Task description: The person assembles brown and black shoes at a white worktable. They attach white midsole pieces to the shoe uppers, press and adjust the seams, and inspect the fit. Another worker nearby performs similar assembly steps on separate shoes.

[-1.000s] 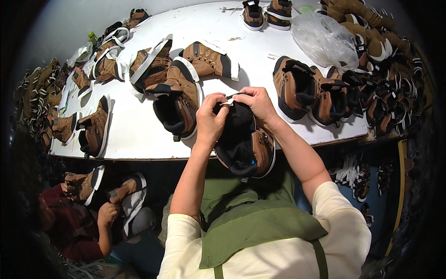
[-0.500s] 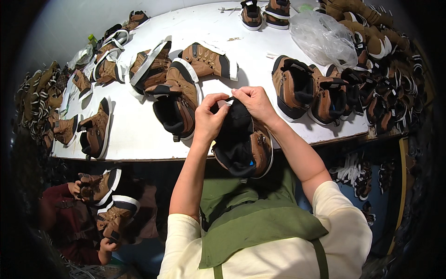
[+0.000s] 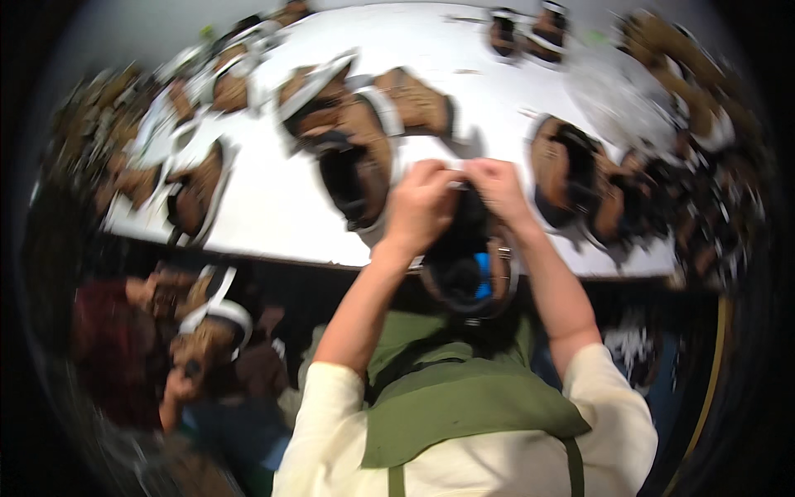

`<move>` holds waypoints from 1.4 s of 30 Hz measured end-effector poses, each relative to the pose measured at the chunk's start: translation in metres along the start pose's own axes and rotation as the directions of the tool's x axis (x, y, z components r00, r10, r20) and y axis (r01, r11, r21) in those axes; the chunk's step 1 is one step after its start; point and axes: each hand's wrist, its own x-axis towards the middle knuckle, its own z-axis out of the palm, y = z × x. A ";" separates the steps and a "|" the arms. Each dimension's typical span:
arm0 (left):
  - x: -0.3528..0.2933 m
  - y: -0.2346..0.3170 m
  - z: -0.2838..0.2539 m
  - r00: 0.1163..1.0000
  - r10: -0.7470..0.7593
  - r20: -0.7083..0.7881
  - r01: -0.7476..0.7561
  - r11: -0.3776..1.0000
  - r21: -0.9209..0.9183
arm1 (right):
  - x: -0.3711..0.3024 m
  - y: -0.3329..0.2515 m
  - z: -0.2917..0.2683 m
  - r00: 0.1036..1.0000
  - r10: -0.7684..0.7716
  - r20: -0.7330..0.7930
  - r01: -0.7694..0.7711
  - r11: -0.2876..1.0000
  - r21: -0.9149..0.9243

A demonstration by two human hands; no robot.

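Both of my hands are raised in front of me over the table's near edge, and the picture is blurred by motion. My left hand (image 3: 421, 205) and my right hand (image 3: 502, 192) pinch the upper end of the black tongue of a brown high-top shoe (image 3: 506, 263), side by side. The shoe hangs below them with its black-lined opening facing me, and a bright blue patch (image 3: 483, 275) shows inside. Left of my hands another brown shoe (image 3: 378, 153) lies on the table, its black opening toward me, beside more brown shoes (image 3: 418, 103).
Brown shoes (image 3: 566, 170) stand right of my hands on the white table (image 3: 273, 199), before a clear plastic bag (image 3: 619, 95). Piles of shoes crowd both table ends. At lower left a co-worker's hand (image 3: 180, 385) holds brown shoes (image 3: 211, 335).
The whole view has shifted and blurred, with the table things now farther right. The held shoe has tilted slightly, showing more blue inside. Both hands keep their grip on the tongue.
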 end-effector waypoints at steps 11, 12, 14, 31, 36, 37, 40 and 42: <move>0.001 0.002 0.031 0.920 0.291 -0.264 -0.237 0.947 0.219 | 0.012 0.030 -0.035 0.995 -0.060 0.084 0.057 0.997 0.044; 0.000 0.006 0.033 0.916 0.250 -0.314 -0.202 0.963 0.178 | 0.010 0.026 -0.034 0.995 -0.068 0.077 0.063 0.996 0.065; -0.001 0.011 0.034 0.921 0.153 -0.358 -0.129 0.988 0.090 | 0.008 0.018 -0.029 0.990 -0.121 0.074 0.121 0.993 -0.001; -0.013 0.005 0.040 0.905 0.387 -0.177 -0.339 0.907 0.252 | 0.003 0.026 -0.029 0.981 -0.180 -0.074 0.175 0.982 -0.071; -0.019 0.005 0.034 0.923 0.364 -0.124 -0.345 0.926 0.150 | 0.001 0.023 -0.024 0.979 -0.182 -0.095 0.178 0.983 -0.046; -0.018 0.004 0.035 0.926 0.357 -0.120 -0.342 0.931 0.129 | 0.000 0.023 -0.023 0.978 -0.181 -0.106 0.178 0.983 -0.037; -0.018 0.002 0.038 0.939 0.325 -0.113 -0.320 0.945 0.062 | 0.003 0.026 -0.027 0.977 -0.196 -0.084 0.195 0.981 -0.017; -0.016 0.006 0.039 0.949 0.298 -0.106 -0.300 0.954 0.000 | 0.004 0.029 -0.030 0.964 -0.243 -0.110 0.238 0.970 -0.056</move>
